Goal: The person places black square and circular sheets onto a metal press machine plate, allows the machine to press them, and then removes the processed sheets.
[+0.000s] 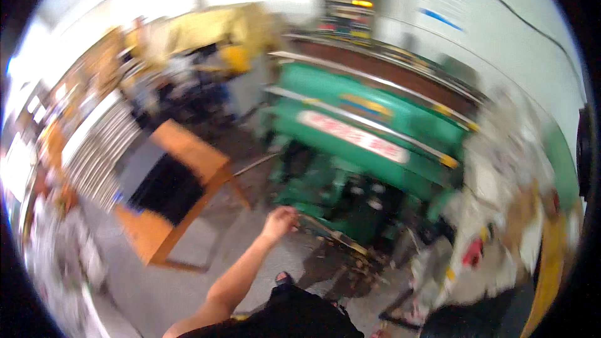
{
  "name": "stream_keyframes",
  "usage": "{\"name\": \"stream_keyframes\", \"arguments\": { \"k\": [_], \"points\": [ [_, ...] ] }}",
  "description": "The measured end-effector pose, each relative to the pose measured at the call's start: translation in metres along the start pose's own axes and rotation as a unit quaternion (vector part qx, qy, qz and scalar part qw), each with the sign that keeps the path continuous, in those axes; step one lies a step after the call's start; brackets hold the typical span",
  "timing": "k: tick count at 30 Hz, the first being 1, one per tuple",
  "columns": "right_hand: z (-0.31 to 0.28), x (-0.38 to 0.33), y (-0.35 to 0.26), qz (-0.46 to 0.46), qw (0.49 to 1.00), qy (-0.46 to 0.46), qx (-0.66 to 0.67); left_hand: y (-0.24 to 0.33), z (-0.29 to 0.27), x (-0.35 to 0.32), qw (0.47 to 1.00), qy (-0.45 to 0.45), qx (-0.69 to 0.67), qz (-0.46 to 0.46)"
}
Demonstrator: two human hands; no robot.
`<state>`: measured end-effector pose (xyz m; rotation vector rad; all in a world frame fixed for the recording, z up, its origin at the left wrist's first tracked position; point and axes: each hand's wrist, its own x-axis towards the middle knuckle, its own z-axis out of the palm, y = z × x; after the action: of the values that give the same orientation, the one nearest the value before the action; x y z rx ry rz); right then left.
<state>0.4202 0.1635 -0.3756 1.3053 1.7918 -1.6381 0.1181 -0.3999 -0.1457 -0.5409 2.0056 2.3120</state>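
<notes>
My left hand reaches forward on a bent bare arm, with its fingers curled closed. Motion blur hides what they hold, if anything. Just right of the fingers runs a thin bar with a yellowish end, low by the base of a large green machine. Whether the hand touches this bar I cannot tell. The machine has long pale rails and a white plate with red marks across its front. My right hand is out of view.
An orange wooden table stands at the left, bearing dark sheets and a stack of pale sheets. Scraps litter the floor by the machine. Pale bags heap up at the right. A control box sits behind.
</notes>
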Motion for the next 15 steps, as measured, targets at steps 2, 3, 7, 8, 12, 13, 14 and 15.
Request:
{"name": "stream_keyframes", "arguments": {
  "k": [2, 3, 7, 8, 12, 13, 14, 15],
  "points": [
    [0.031, 0.002, -0.048, 0.022, 0.998, -0.025, -0.06, 0.059, -0.099, -0.027, 0.949, 0.265, 0.091, 0.147],
    [0.054, -0.018, -0.069, 0.026, 0.998, -0.016, -0.053, 0.075, -0.136, -0.003, 0.809, 0.398, 0.23, 0.366],
    [0.164, 0.029, -0.132, 0.007, 0.967, -0.128, -0.22, 0.125, -0.338, -0.122, 0.533, 0.738, 0.347, 0.226],
    [0.187, 0.035, -0.146, -0.005, 0.962, -0.14, -0.236, 0.124, -0.364, -0.132, 0.421, 0.767, 0.445, 0.191],
    [0.281, 0.04, -0.201, -0.088, 0.954, -0.17, -0.232, 0.087, -0.46, -0.145, 0.681, 0.638, 0.337, 0.125],
    [0.296, 0.038, -0.211, -0.106, 0.954, -0.167, -0.224, 0.081, -0.464, -0.133, 0.69, 0.639, 0.315, 0.129],
    [0.313, 0.028, -0.222, -0.121, 0.946, -0.19, -0.234, 0.078, -0.467, -0.131, 0.693, 0.645, 0.296, 0.129],
    [0.324, 0.02, -0.23, -0.136, 0.936, -0.213, -0.245, 0.079, -0.469, -0.133, 0.712, 0.643, 0.252, 0.132]
  ]
}}
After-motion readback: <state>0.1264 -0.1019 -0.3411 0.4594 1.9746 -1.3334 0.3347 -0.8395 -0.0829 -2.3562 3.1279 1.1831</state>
